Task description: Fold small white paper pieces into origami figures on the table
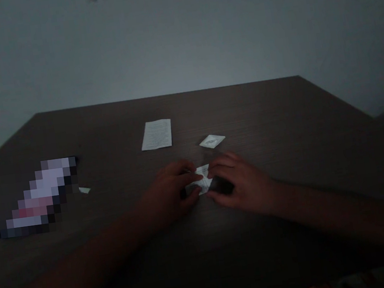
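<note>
Both my hands meet near the middle of a dark wooden table (280, 118). My left hand (171, 189) and my right hand (239, 182) pinch a small white packet (204, 180) between their fingertips, low over the tabletop. A dark object (220, 185) shows under my right fingers; I cannot make out what it is. The light is dim.
A folded printed paper leaflet (156, 134) lies further back. A small white sachet (212, 141) sits just beyond my hands. A tiny white scrap (85, 190) lies to the left, next to a blurred-out flat object (41, 197). A pale wall rises behind the table.
</note>
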{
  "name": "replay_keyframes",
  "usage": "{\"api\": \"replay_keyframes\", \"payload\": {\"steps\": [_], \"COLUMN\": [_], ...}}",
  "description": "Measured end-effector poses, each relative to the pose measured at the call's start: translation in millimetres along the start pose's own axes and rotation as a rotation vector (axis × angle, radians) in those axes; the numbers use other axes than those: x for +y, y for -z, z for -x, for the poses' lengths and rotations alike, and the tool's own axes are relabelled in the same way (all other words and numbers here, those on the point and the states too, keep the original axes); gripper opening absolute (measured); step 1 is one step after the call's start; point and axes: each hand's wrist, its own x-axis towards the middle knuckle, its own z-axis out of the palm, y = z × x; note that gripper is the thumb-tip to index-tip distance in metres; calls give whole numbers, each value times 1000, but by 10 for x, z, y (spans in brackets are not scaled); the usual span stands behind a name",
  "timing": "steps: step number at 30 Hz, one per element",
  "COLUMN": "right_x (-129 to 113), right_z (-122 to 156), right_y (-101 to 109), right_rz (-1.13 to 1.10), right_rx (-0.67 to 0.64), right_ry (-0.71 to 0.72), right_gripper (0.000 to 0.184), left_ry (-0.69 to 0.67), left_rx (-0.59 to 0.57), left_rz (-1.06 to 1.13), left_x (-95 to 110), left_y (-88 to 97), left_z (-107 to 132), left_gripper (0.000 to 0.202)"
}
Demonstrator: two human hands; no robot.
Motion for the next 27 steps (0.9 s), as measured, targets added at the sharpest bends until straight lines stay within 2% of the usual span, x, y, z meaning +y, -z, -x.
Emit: {"api": "replay_keyframes", "payload": {"steps": [4,8,12,19,21,24,27], "right_x": [56,15,16,280,331,326,269], "right_z": [-11,-47,-74,-143,-138,-105,-68], "right_y": [-1,-72,-91,-14,-1,34,72], "right_rz": [11,68,94,78,64,22,-11], "right_rx": [81,100,115,164,209,251,155], "right_ry": [-45,-82,-132,-284,-261,-112,100], "right_gripper": [20,25,21,18,16,9,15], "left_ry": [-13,17,-6,2,7,-23,-61], "left_rx": [1,-25,-23,-27,-25,-33,-53], "left_rz": [-14,-28,-27,-18,-15,-13,-22], "left_x": [35,93,66,13,23,46,56], "left_y": [14,53,44,21,27,46,64], "left_z": [2,-6,-6,6,8,20,40], "left_gripper": [29,29,30,30,29,29,33]}}
